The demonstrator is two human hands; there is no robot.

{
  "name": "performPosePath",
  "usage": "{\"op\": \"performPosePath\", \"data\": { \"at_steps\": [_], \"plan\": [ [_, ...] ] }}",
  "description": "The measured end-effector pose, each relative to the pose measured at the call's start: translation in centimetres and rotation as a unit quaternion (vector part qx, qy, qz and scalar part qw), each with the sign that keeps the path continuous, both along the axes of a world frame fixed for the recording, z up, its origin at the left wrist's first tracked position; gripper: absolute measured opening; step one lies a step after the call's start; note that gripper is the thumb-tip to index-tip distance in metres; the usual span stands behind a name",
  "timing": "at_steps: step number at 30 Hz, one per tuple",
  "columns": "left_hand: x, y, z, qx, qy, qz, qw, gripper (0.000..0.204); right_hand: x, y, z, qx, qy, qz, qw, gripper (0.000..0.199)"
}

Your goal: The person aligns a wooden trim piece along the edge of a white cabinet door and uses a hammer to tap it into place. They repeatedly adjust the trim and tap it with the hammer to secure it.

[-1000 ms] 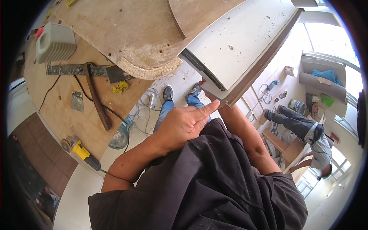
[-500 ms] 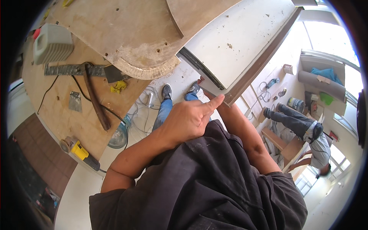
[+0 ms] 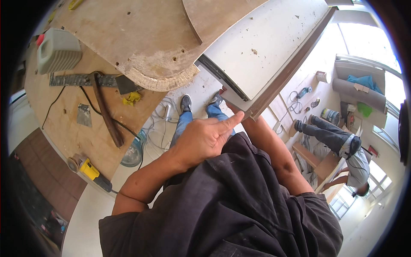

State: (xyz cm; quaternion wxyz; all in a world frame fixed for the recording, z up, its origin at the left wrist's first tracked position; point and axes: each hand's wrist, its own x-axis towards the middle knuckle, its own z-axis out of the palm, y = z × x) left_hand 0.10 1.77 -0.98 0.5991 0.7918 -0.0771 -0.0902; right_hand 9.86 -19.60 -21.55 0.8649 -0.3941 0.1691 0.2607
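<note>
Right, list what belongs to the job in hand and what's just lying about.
In hand, seemingly: white panel; its brown edge; left hand, index finger at that edge's near corner.

Just lying about, apparently: yellow-and-black grinder; pale jug; long brown handle; crumpled yellow scrap.

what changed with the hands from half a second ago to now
The left hand has drawn back down and to the left, so its pointing index finger now sits lower at the near end of the brown strip. Nothing was visibly taken hold of or let go; the right hand is largely hidden. The yellow grinder and plastic jug stayed put on the wooden board.
</note>
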Motion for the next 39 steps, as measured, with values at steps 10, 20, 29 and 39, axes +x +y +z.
{"op": "performPosePath", "data": {
  "at_steps": [10, 20, 29, 39],
  "plan": [
    [0.0, -1.0, -0.4, -0.072, 0.012, 0.004, 0.997, 0.053, 0.0, -0.7, -2.5, -0.333, -0.267, 0.066, 0.902, 0.032],
    [0.5, -0.6, 0.0, -0.047, -0.034, 0.01, 0.998, 0.053, -0.2, -0.6, -1.5, -0.279, -0.206, 0.096, 0.933, 0.035],
    [1.7, -1.2, 0.3, -0.015, -0.015, -0.013, 1.0, 0.056, 0.4, 0.2, 2.2, 0.017, 0.093, -0.033, 0.995, 0.036],
    [0.3, 0.3, -1.0, -0.08, 0.019, 0.017, 0.996, 0.051, -0.1, -0.2, -0.5, -0.161, -0.123, 0.068, 0.977, 0.036]
  ]
}}
